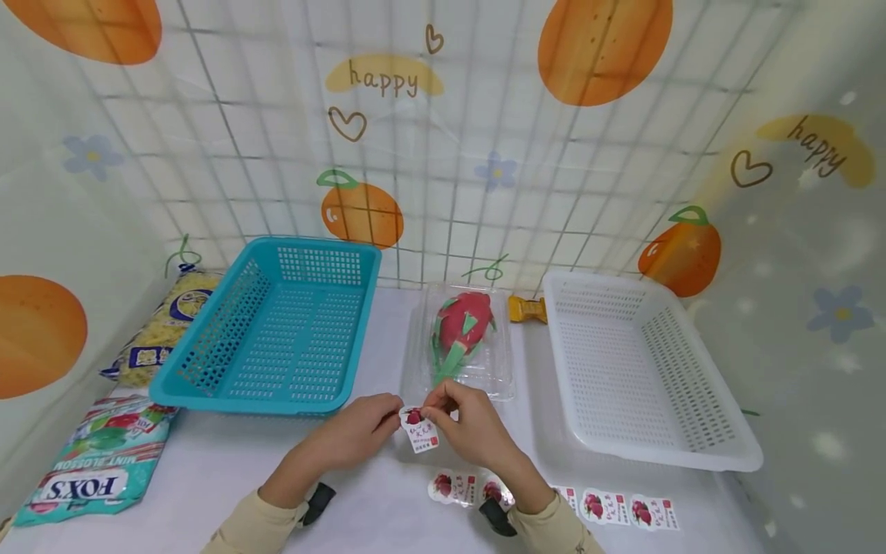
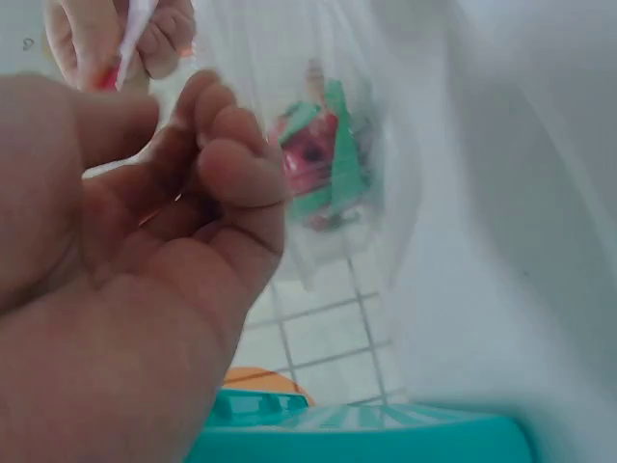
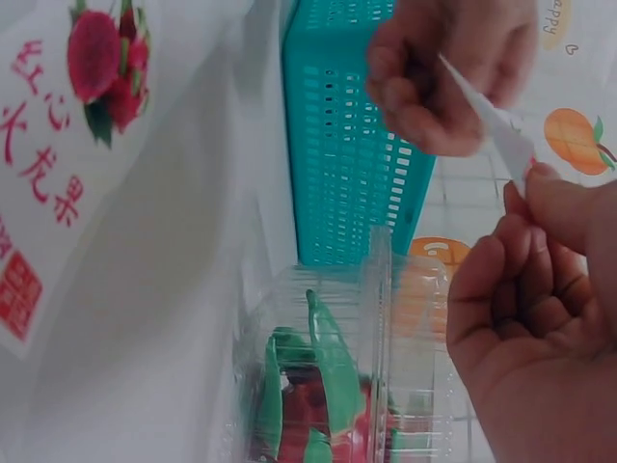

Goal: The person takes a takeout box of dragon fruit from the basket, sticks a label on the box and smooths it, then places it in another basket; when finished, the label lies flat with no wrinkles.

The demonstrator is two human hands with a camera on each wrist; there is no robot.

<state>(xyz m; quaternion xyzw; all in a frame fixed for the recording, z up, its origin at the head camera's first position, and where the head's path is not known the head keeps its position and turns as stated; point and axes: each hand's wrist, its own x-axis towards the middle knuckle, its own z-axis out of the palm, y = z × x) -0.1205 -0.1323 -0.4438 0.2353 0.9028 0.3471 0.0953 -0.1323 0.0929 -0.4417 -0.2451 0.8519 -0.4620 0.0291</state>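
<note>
My right hand [image 1: 474, 423] pinches a white sticker [image 1: 421, 435] printed with dragon fruit between thumb and fingertips. In the right wrist view the sticker [image 3: 496, 121] appears nearly edge-on. Just left of it is my left hand [image 1: 356, 431]. The left wrist view shows that hand [image 2: 183, 212] with loosely bent fingers, its thumb apart from them and nothing held. Beyond both hands a red and green dragon fruit [image 1: 465, 319] sits in a clear plastic box [image 1: 505, 377]. More dragon fruit stickers [image 1: 453, 487] lie in a row near the right forearm, which partly hides them.
A teal basket [image 1: 263, 404] stands at left, a white basket [image 1: 664, 454] at right. A yellow-wrapped snack [image 1: 527, 309] lies beside the white one. Along the left side are a FOX'S bag [image 1: 97, 462] and a yellowish food bag [image 1: 148, 338]. A curtained grid rises behind.
</note>
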